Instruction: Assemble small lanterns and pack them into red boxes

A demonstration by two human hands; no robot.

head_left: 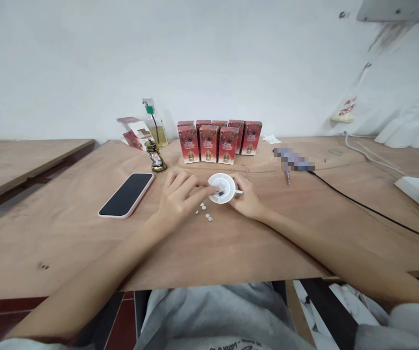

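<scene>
Both hands gripped a white round base (222, 188): left hand (178, 197) pinching its rim, right hand (245, 197) steadying; button cells (204, 211) lay loose, uninstalled, on the desk (304, 233).

Broad brown plywood table (231, 248), carrying a black phone in a pink case (126, 194), a small brass lantern (155, 156), seven red cardboard boxes (218, 139) by the wall, scattered silver button cells (205, 212), a black cable (370, 210).
</scene>
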